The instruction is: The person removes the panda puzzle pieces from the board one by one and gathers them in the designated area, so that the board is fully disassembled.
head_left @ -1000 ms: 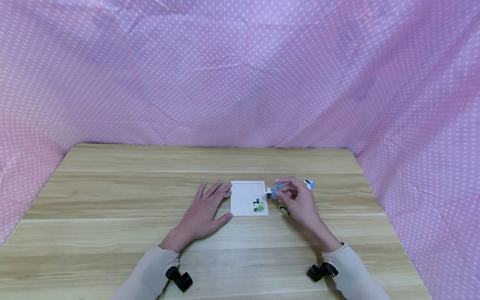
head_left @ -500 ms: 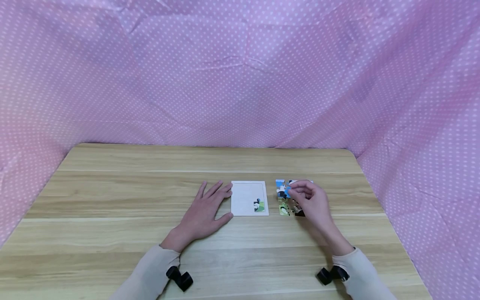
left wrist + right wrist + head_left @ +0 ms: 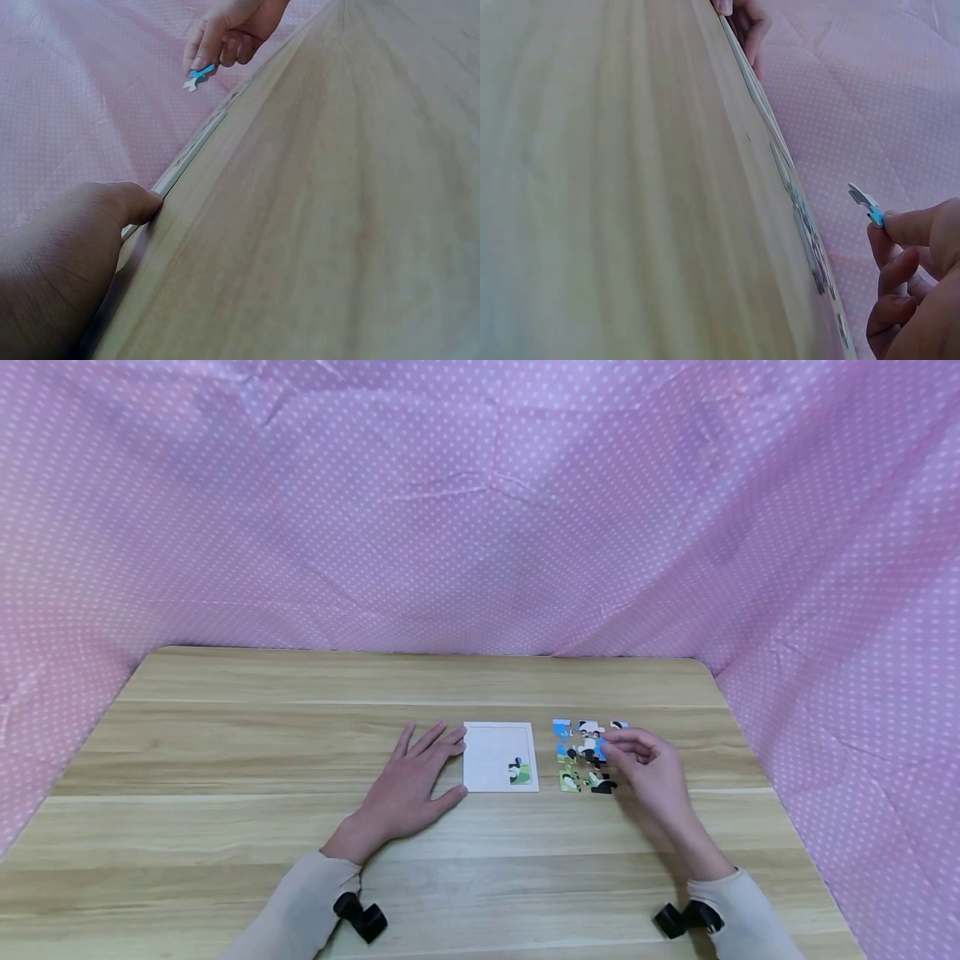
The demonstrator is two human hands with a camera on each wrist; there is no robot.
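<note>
In the head view my left hand [image 3: 397, 793] lies spread on the table, with thumb and fingertips at the left edge of a white puzzle tray [image 3: 486, 747]. One green, black and white puzzle piece [image 3: 520, 771] sits in the tray's lower right corner. My right hand [image 3: 654, 768] pinches a blue and white puzzle piece [image 3: 871, 211] between thumb and fingers. Both wrist views show that piece raised above the table surface. Beneath and left of the right hand lie several loose panda puzzle pieces [image 3: 570, 779], some partly covered by the hand.
The wooden table [image 3: 247, 735] has its far edge against a pink dotted cloth [image 3: 480, 527], which also hangs at both sides. Black wrist cameras [image 3: 360, 917] are strapped at both sleeves.
My right hand has moved right, away from the tray's edge and across the loose pieces, carrying the puzzle piece. More loose pieces now show. The left hand stays put.
</note>
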